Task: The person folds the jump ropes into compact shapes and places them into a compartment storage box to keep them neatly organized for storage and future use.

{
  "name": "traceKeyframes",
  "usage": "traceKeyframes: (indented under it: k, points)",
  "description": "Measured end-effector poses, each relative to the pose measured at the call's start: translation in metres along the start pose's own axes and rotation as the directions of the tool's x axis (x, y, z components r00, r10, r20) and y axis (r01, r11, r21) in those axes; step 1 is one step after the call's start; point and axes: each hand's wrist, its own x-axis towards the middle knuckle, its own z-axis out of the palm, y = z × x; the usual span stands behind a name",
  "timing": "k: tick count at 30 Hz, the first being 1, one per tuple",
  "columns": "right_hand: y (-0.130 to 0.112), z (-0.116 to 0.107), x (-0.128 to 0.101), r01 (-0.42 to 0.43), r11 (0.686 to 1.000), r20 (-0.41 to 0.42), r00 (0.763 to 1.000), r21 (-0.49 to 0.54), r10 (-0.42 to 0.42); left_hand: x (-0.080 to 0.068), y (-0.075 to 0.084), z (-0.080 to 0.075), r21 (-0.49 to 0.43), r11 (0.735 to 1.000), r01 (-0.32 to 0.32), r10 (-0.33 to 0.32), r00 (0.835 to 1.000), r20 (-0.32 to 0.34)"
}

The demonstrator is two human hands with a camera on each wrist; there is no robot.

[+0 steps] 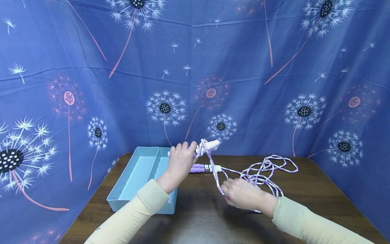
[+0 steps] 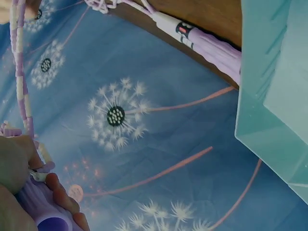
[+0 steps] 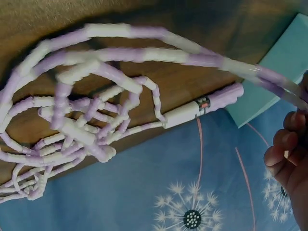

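Raised above the table's back edge, my left hand point(image 1: 179, 159) grips one handle point(image 2: 41, 204) of a purple-and-white beaded jump rope. In the head view the handle's white end point(image 1: 214, 145) sticks out to the right, with beaded rope point(image 1: 203, 146) looped around it. From there the rope runs down to my right hand point(image 1: 243, 194), whose fingers hold it over the table. Two strands point(image 3: 231, 67) reach the right hand in the right wrist view. The other handle point(image 1: 201, 168), purple with a white end, lies on the table beneath the left hand.
Loose coils of the beaded rope point(image 1: 275, 179) lie on the brown wooden table point(image 1: 207, 217) behind and right of the right hand. A light-blue divided box point(image 1: 134, 179) stands at the left, partly behind the left forearm. Blue dandelion-patterned cloth point(image 1: 259, 112) hangs around the table.
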Motion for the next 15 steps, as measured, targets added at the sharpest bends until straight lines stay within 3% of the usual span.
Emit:
traceKeyframes:
  k: [4,15]
  points:
    - [-0.003,-0.001,-0.001,0.001,1.0,0.007,1.0,0.025,-0.001,-0.002,-0.004,0.002,0.017,0.999,0.026,-0.027,1.0,0.006]
    - [-0.005,-0.011,0.004,0.057,0.998,0.001,0.998,0.002,-0.057,-0.006,-0.01,0.006,0.052,0.999,0.018,-0.02,0.999,0.027]
